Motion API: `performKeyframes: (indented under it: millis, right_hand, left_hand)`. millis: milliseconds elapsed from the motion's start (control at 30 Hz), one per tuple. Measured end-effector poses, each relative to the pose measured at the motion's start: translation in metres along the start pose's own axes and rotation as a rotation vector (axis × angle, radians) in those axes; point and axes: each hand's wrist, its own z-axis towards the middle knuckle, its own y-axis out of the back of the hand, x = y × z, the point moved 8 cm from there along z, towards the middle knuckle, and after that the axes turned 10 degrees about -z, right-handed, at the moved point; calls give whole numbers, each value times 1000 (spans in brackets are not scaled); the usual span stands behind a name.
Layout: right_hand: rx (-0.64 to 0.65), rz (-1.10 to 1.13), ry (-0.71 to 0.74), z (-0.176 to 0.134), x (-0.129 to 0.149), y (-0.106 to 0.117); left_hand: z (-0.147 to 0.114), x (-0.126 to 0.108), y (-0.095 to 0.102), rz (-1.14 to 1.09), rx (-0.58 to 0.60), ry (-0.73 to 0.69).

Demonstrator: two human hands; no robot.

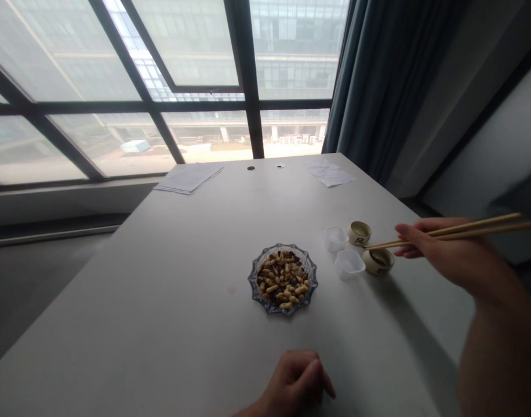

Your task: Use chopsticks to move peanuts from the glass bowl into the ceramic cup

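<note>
My right hand (426, 240) is closed around a pair of wooden chopsticks (459, 230). Their tips reach left, just over the rim of the nearer small ceramic cup (378, 263); whether they touch it I cannot tell. Behind it stands a second ceramic cup (359, 233) with a dark mark on its side. Left of the cups are two small clear plastic cups, one nearer (349, 264) and one farther (335, 239). A scalloped glass bowl (253, 282) holds peanuts (285, 278) mixed with dark bits. Below the bowl, my left hand (298, 379) rests on the table with fingers curled, holding nothing visible.
The white table (170, 301) runs up to a large window (204, 58). Paper sheets lie at its far left (189, 176) and a creased sheet (330, 172) at the far right. Two round cable holes sit between them. A dark curtain (387, 75) hangs at the right.
</note>
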Motion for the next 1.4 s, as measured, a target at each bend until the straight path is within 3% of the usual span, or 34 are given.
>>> performKeyframes:
  millis: [100, 267, 400, 533, 667, 767, 900, 1000, 1133, 1400]
  right_hand:
    - [-52, -20, -105, 12, -27, 7]
    - [38, -52, -146, 32, -42, -21]
    - [-31, -50, -55, 42, -40, -28]
    - [-103, -51, -30, 37, -34, -18]
    - [-132, 16, -12, 21, -9, -9]
    - [-17, 123, 87, 4, 23, -27]
    - [334, 183, 326, -24, 68, -85]
    - [521, 171, 392, -40, 80, -124]
    - [628, 169, 391, -49, 80, -153]
    - [652, 162, 435, -49, 81, -167]
  left_hand:
    - [0, 2, 1, -18, 0, -2]
    - [1, 3, 2, -27, -11, -13]
    - [0, 4, 0, -40, -9, 12]
    - [0, 3, 0, -24, -6, 2]
    - [1, 2, 1, -5, 0, 5]
    - [0, 1, 1, 4, 5, 16]
    - [0, -2, 0, 5, 6, -4]
    - [0, -4, 0, 7, 7, -24]
    - [0, -2, -1, 28, 5, -17]
    - [1, -3, -1, 38, 0, -2]
